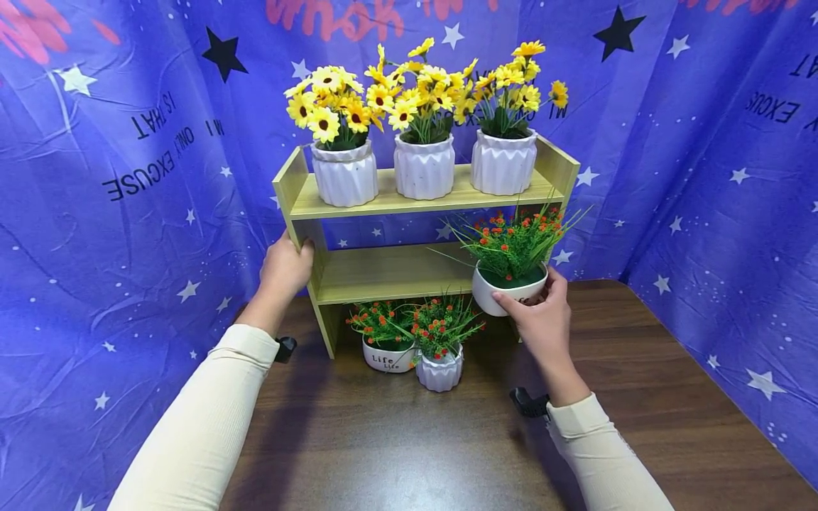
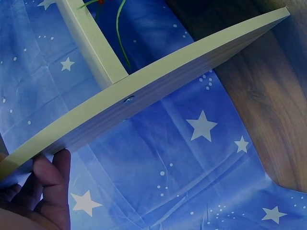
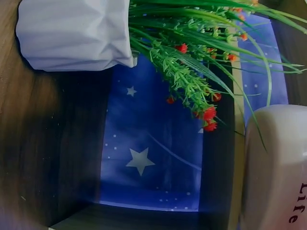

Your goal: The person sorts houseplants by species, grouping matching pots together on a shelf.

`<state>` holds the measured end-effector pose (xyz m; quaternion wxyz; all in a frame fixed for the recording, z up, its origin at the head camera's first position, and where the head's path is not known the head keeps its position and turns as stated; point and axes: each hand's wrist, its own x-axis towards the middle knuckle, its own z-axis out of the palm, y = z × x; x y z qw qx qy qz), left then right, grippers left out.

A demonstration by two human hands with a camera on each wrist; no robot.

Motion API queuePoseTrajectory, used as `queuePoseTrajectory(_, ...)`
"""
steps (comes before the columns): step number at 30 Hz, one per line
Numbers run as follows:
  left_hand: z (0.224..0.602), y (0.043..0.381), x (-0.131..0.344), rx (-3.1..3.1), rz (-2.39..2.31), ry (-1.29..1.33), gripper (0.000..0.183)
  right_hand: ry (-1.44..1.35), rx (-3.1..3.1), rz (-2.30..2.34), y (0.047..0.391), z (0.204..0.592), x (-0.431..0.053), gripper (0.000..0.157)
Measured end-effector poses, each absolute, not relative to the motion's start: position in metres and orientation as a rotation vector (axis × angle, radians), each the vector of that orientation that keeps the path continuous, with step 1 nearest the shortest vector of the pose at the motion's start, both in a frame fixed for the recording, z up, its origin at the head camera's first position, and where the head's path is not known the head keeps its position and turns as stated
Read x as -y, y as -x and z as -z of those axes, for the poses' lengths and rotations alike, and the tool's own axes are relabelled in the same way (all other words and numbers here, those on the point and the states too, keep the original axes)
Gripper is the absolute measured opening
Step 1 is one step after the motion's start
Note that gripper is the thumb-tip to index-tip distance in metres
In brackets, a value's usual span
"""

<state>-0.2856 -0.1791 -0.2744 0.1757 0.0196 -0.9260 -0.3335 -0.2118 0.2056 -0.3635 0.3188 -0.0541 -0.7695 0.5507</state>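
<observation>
My left hand grips the left side panel of a small wooden shelf; in the left wrist view its fingers curl against the panel's outer face. With my right hand I hold a white oval flowerpot with grass and small red-orange flowers, thumb on the front. That pot is at the right end of the middle board, overlapping its front edge in the head view. The right wrist view shows its white side with "Life" lettering, while the hand itself is out of that frame.
Three white ribbed pots of yellow daisies line the top board. Below the middle board stand another white "Life" pot and a ribbed white pot, both with red flowers. Star-patterned blue cloth surrounds the brown wooden table.
</observation>
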Motion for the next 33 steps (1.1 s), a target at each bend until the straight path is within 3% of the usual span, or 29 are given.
queuePoseTrajectory(33,0.273,0.284,0.178,2.628,0.951,-0.058,0.037,0.235,2.263,-1.161,0.269,0.343,-0.199,0.101)
